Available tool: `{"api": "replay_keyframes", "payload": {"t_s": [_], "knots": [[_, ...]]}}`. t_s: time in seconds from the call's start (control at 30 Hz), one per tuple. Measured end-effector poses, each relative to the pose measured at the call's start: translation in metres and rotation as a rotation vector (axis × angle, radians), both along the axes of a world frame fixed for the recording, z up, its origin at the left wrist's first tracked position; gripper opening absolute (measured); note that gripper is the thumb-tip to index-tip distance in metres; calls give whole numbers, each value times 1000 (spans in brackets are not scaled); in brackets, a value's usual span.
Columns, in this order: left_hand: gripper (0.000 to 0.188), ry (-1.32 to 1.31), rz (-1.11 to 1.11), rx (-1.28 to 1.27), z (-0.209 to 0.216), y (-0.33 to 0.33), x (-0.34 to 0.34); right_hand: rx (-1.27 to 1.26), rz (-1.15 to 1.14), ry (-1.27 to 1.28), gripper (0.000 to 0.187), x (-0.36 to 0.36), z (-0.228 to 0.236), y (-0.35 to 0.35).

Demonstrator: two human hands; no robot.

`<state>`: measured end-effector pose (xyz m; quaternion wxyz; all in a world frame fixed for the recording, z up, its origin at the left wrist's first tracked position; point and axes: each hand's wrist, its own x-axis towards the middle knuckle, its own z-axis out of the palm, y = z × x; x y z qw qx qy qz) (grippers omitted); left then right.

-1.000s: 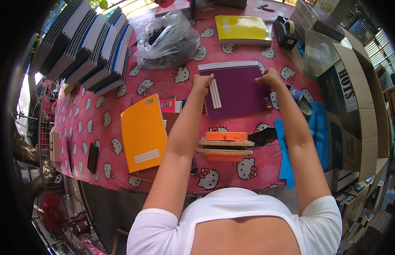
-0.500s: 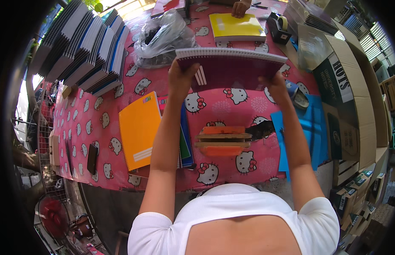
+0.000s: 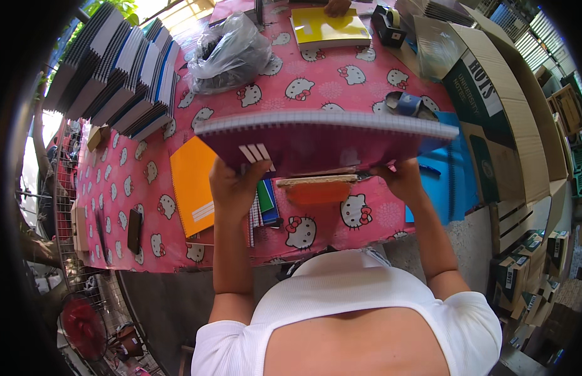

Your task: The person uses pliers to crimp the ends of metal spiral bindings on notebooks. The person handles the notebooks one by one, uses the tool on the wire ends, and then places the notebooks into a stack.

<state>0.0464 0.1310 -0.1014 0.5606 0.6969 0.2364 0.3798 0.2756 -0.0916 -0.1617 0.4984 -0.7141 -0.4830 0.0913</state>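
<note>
Between my two hands I hold a purple spiral notebook [image 3: 316,149] above the table, its coil edge facing away and up. My left hand [image 3: 233,188] grips its left near corner, thumb on the cover by the white label lines. My right hand [image 3: 400,180] grips the near right part. Partly hidden beneath the notebook is an orange block with a wooden edge [image 3: 319,191]. Left of it lies an orange-yellow notebook [image 3: 192,182], beside a few blue and green notebooks [image 3: 267,199]. By my right forearm are bright blue sheets or covers [image 3: 450,182] with a blue pen [image 3: 430,169].
Tall stacks of spiral notebooks [image 3: 112,69] stand at the left. Farther back are a plastic bag [image 3: 231,56], a yellow notebook [image 3: 331,30] under another person's hand [image 3: 336,7], and a tape dispenser [image 3: 388,28]. An open carton [image 3: 491,106] stands right; a phone [image 3: 135,230] lies left.
The purple notebook has come closer to me and lower, now covering part of the orange block. Both my hands moved with it, still gripping it.
</note>
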Motion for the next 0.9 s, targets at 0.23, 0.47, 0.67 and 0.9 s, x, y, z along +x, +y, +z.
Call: {"api": "replay_keyframes", "payload": {"t_s": [0.23, 0.47, 0.67, 0.9], "knots": [[71, 70, 17, 148, 3, -26, 12, -29, -177, 188, 24, -31, -88, -2], [81, 514, -198, 1138, 24, -102, 56, -90, -2, -52, 19, -37, -78, -23], [34, 210, -236, 924, 9, -100, 68, -471, -952, -336, 24, 151, -60, -97], [17, 4, -187, 882, 8, -102, 75, -520, -926, -432, 21, 199, -70, -130]]}}
